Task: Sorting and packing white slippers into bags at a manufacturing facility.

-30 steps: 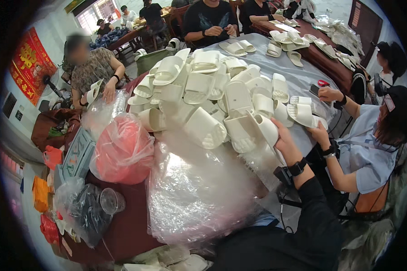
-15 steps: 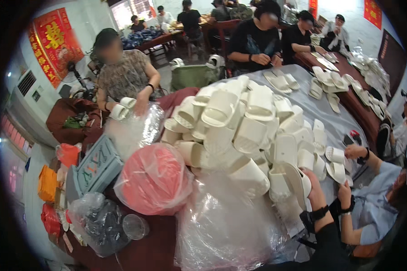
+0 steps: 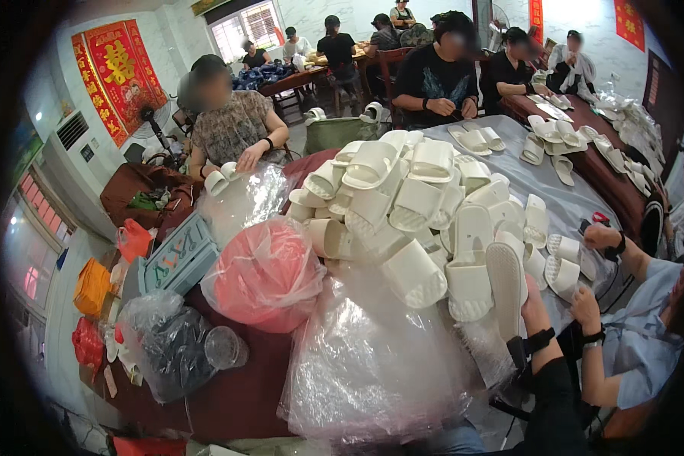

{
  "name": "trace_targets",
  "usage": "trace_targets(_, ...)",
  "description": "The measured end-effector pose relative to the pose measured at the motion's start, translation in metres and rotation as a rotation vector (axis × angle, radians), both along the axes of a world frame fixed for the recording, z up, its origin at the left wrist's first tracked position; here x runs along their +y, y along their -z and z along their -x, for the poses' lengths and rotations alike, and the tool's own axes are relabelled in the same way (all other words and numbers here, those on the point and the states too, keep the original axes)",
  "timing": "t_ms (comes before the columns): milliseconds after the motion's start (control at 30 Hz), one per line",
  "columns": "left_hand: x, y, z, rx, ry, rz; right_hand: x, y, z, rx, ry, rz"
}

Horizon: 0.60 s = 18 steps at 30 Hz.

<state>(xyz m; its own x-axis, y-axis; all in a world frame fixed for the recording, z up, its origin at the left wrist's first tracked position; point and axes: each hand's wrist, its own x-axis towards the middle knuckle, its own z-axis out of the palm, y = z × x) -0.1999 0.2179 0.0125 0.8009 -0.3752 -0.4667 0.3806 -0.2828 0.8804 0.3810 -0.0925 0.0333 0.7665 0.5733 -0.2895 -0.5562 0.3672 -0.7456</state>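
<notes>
My right hand (image 3: 536, 305) grips a cream slide slipper (image 3: 505, 290) by its side. The slipper stands on end, its sole turned toward me. Part of the hand is hidden behind it; a black band circles the wrist, below which a black sleeve begins. Just beyond rises a heap of cream slippers (image 3: 418, 204), loosely piled on the table. Clear plastic bags (image 3: 380, 357) lie in front of the heap, close to me. My left hand does not show.
Left of the heap sit a pink bundle in clear plastic (image 3: 264, 275), a grey-blue crate (image 3: 176, 254) and a bag of dark material (image 3: 167, 346). At the right, a co-worker in light blue (image 3: 646, 334) handles slippers. Other people sit around the tables.
The slipper in my right hand has turned more upright, showing its sole. The whole view has shifted slightly. At the left, a co-worker's hand has moved closer to their white slippers.
</notes>
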Motion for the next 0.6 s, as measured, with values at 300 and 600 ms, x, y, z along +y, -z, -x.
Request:
trace_targets(300,-0.091,0.03,0.051,-0.098,-0.053,0.05,0.006,0.002,-0.011,0.057,-0.117,-0.244)
trace_targets(600,-0.157,0.087,0.041,-0.283,-0.083,0.111,0.008,-0.027,-0.011,0.092,-0.029,-0.331)
